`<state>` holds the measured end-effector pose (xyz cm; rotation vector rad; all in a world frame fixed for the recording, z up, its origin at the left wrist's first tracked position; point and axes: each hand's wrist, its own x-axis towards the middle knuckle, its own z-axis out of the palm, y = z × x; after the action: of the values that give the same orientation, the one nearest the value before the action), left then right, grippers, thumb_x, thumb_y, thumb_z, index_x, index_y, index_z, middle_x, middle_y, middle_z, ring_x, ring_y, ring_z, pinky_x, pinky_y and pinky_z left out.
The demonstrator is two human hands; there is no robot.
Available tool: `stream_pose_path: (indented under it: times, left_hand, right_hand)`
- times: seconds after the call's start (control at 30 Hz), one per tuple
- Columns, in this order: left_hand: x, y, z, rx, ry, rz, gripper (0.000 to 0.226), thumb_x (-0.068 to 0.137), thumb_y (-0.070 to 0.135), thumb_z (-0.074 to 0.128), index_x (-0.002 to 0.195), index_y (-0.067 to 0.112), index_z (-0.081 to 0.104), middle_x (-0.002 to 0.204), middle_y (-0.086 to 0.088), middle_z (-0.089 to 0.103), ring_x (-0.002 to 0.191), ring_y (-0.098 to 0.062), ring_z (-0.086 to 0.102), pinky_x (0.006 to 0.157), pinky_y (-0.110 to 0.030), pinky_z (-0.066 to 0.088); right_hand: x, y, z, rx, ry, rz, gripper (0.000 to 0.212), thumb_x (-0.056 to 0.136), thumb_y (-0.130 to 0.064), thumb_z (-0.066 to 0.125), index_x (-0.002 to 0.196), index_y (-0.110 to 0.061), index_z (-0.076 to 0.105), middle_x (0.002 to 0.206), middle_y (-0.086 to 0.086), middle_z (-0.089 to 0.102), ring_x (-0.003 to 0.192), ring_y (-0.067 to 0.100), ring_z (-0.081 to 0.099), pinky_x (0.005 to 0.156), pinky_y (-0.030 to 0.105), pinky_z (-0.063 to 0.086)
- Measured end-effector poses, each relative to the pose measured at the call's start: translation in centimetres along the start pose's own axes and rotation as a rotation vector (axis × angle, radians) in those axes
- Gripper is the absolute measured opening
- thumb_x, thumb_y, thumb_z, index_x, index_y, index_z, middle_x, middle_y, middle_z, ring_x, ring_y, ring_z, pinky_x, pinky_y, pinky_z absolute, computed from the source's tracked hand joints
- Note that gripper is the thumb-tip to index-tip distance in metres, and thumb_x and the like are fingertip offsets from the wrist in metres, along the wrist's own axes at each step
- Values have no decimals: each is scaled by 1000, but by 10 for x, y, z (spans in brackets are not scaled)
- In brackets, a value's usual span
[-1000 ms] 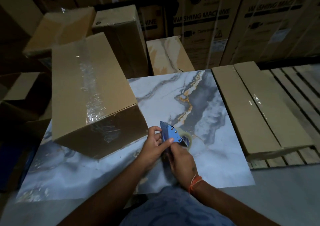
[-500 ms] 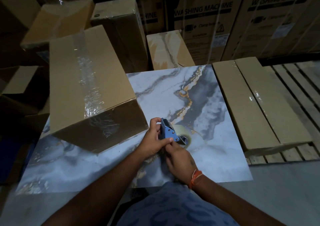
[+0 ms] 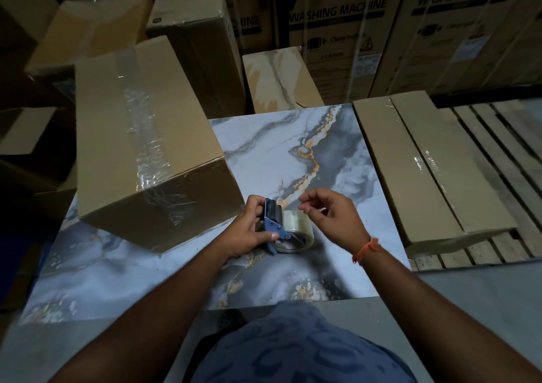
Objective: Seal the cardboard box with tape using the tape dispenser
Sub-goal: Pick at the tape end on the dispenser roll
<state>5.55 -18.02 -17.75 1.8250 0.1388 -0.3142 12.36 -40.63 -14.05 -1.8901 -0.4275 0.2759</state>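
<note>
A long cardboard box (image 3: 140, 148) lies on the left of a marble-patterned board (image 3: 264, 154), with wrinkled clear tape running along its top and down its near end. To the right of the box's near corner, my left hand (image 3: 249, 230) grips the blue tape dispenser (image 3: 272, 218), which rests on the board with its clear tape roll (image 3: 296, 230) facing right. My right hand (image 3: 331, 218) hovers just over the roll. Its thumb and forefinger are pinched, seemingly on the tape's loose end, which is barely visible.
Two flat cartons (image 3: 425, 162) lie along the board's right edge on a wooden pallet (image 3: 504, 154). More brown boxes (image 3: 199, 45) stand behind the long box. Tall washing machine cartons (image 3: 337, 16) wall off the back. Open boxes sit in the dark at far left.
My right hand has let go of the dispenser and lifted up to the right, uncovering the tape roll. My left hand still holds the dispenser in about the same spot.
</note>
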Motion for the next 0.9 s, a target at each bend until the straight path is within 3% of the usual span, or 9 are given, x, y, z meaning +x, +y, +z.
stream_pose_path:
  times: [0.1, 0.27, 0.4, 0.43, 0.57, 0.77, 0.83, 0.9]
  left_hand:
    - [-2, 2, 3, 23, -6, 15, 63, 83, 0, 79, 127, 14, 36, 128, -14, 60, 123, -25, 61, 98, -28, 53]
    - [-5, 7, 7, 79, -50, 57, 61, 83, 3, 78, 126, 18, 37, 128, -10, 57, 123, -14, 59, 98, -36, 56]
    - [-6, 8, 9, 67, -54, 68, 62, 83, -1, 77, 127, 13, 36, 130, -12, 56, 123, -11, 59, 99, -36, 56]
    - [-6, 8, 9, 62, -53, 68, 62, 83, -4, 77, 127, 11, 35, 130, -13, 56, 122, -10, 59, 98, -34, 56]
    - [-7, 6, 10, 49, -57, 60, 61, 84, -8, 74, 127, 9, 34, 130, -13, 55, 120, -6, 58, 96, -29, 56]
    - [-5, 6, 12, 62, -65, 78, 57, 86, -9, 72, 123, 16, 36, 125, -9, 54, 113, 4, 61, 93, -28, 57]
    - [-4, 8, 12, 83, -68, 89, 57, 86, -6, 73, 123, 18, 36, 127, -8, 55, 115, 4, 60, 95, -29, 57]
    - [-3, 8, 12, 108, -66, 105, 58, 86, -3, 75, 125, 15, 36, 128, -10, 54, 117, -1, 59, 96, -29, 57]
  right_hand:
    - [10, 0, -3, 18, -92, 4, 29, 86, 4, 61, 106, -15, 70, 98, 0, 76, 97, 9, 71, 82, 25, 54]
    - [18, -4, 0, -22, -300, 17, 51, 81, 8, 58, 125, -18, 62, 114, -3, 73, 112, 6, 64, 79, 28, 52]
    - [17, -6, 2, -55, -373, 20, 58, 78, 15, 53, 128, -11, 60, 115, 3, 70, 109, 6, 63, 81, 11, 46]
    - [16, -5, 2, -55, -367, 15, 58, 78, 15, 54, 128, -12, 61, 114, 2, 71, 107, 6, 63, 84, 13, 48]
    - [14, -5, 2, -54, -322, 2, 55, 79, 11, 58, 127, -16, 61, 111, -5, 73, 103, 16, 65, 90, 41, 55]
    - [12, -11, 1, -90, -328, -15, 50, 82, 8, 59, 126, -16, 63, 110, 0, 71, 92, 9, 62, 86, 20, 52]
    - [11, -9, 0, -111, -331, -5, 52, 81, 8, 58, 127, -17, 62, 109, 0, 70, 92, 12, 63, 85, 23, 53]
    - [9, -7, 0, -120, -331, -1, 52, 81, 8, 57, 127, -17, 61, 107, 1, 70, 93, 17, 65, 84, 35, 56]
